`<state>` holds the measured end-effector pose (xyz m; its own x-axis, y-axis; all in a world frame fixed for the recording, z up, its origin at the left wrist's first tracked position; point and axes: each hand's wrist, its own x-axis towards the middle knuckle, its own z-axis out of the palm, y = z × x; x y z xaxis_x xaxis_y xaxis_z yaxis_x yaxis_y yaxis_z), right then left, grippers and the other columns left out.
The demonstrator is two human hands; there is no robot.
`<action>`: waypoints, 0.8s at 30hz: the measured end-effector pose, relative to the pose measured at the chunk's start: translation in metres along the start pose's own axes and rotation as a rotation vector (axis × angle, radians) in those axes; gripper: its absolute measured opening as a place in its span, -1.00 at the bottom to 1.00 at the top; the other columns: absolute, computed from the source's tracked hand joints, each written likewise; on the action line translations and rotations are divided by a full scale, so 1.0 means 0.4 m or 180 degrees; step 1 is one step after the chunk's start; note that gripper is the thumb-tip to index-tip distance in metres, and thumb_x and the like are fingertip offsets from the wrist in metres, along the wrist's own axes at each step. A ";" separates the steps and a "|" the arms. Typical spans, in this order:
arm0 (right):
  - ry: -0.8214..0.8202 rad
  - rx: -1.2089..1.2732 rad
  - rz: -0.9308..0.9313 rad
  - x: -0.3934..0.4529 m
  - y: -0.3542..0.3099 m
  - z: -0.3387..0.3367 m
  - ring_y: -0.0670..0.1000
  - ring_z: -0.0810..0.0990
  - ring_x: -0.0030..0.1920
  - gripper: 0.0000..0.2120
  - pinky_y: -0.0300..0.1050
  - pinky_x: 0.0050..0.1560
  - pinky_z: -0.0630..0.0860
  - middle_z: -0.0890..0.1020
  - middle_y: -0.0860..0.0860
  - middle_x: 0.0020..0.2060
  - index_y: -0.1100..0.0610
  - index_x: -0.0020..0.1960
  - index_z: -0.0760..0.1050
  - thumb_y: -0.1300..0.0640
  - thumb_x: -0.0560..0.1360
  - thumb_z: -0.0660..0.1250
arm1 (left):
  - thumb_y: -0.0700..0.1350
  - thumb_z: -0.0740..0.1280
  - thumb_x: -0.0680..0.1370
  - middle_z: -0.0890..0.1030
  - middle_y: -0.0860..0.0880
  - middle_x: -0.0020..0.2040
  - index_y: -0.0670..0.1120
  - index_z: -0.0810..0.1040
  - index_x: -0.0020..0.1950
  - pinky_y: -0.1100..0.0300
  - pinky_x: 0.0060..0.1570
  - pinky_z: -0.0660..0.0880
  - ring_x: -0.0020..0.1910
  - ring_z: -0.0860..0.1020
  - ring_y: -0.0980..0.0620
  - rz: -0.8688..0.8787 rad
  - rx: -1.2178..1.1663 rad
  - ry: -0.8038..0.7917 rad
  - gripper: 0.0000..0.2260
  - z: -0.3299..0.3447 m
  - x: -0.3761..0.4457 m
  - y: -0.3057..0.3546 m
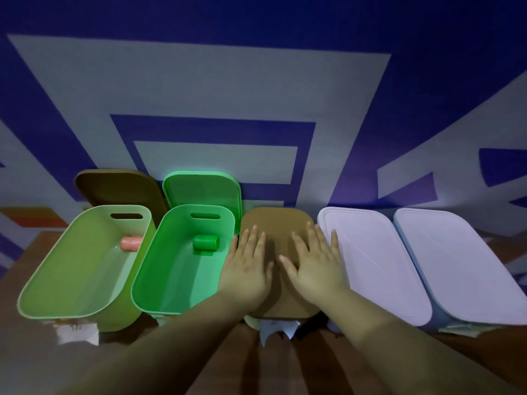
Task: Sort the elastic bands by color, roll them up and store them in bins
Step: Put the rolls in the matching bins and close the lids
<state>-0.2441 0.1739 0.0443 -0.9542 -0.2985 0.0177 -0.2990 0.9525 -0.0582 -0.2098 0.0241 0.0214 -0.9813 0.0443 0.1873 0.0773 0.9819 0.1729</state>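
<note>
So far two rolls are stored, judging by what lies in the open bins. At about nine o'clock from the hands stands the olive-green bin point(82, 263), open, with a pink rolled band point(130, 243) against its far wall; its brown lid point(119, 189) leans on the wall behind it at eleven o'clock. Next to it, the bright green bin point(182, 263) holds a green rolled band point(206, 244) near its far end, and its green lid point(202, 191) stands upright behind.

Both hands lie flat, fingers straight and spread, on the brown lid of the middle bin point(275, 223): the left hand point(246, 266) on the lid's left half, the right hand point(315, 266) on its right half. Neither holds anything. I judge they are pressing this lid down to close the bin (whether a roll lies inside cannot be told).

At two and three o'clock two more bins carry pale lilac lids point(373, 260) point(462, 260), both closed, contents hidden.

No loose bands show on the wooden table point(34, 360). Sorting looks largely finished; the two open bins probably want lidding yet.
</note>
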 end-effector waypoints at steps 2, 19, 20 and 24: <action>-0.0218 0.0081 0.0018 -0.043 0.013 0.019 0.08 -0.23 0.52 -0.02 0.05 0.37 -0.47 -0.15 0.12 0.53 -0.02 0.54 -0.08 -0.44 0.23 -0.49 | 0.13 0.09 0.47 0.55 -0.24 0.23 -0.26 0.56 0.21 -0.06 0.27 0.34 0.21 0.54 -0.19 0.0056 0.0087 -0.0221 -0.43 0.017 -0.044 0.001; -0.0518 -0.0058 -0.0109 -0.079 0.014 0.032 0.08 -0.31 0.51 0.19 0.04 0.24 -0.61 -0.24 0.12 0.52 0.02 0.53 -0.24 -0.41 0.00 -0.79 | 0.14 0.09 0.44 0.55 -0.27 0.22 -0.30 0.56 0.19 -0.02 0.34 0.10 0.21 0.54 -0.21 0.0061 0.0151 -0.0856 -0.40 0.010 -0.072 0.015; -0.0489 -0.0099 -0.0134 -0.081 0.010 0.022 0.08 -0.30 0.51 0.20 0.03 0.22 -0.62 -0.23 0.12 0.52 0.02 0.54 -0.22 -0.40 0.01 -0.80 | 0.14 0.09 0.44 0.54 -0.27 0.23 -0.30 0.56 0.20 -0.01 0.36 0.06 0.21 0.53 -0.22 0.0080 0.0183 -0.0855 -0.40 0.003 -0.071 0.016; -0.0404 0.0066 -0.0127 -0.077 -0.026 -0.033 0.07 -0.27 0.52 0.18 0.05 0.35 -0.52 -0.20 0.10 0.53 -0.01 0.54 -0.18 -0.43 0.03 -0.74 | 0.19 -0.06 0.46 0.32 -0.28 0.42 -0.31 0.33 0.40 -0.01 0.46 0.03 0.40 0.33 -0.23 -0.0245 -0.0122 -0.0434 -0.28 -0.066 -0.057 0.004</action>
<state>-0.2116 0.1738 0.0577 -0.9335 -0.3427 -0.1060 -0.3354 0.9386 -0.0808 -0.1827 0.0196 0.0430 -0.9992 -0.0037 0.0395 0.0051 0.9757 0.2191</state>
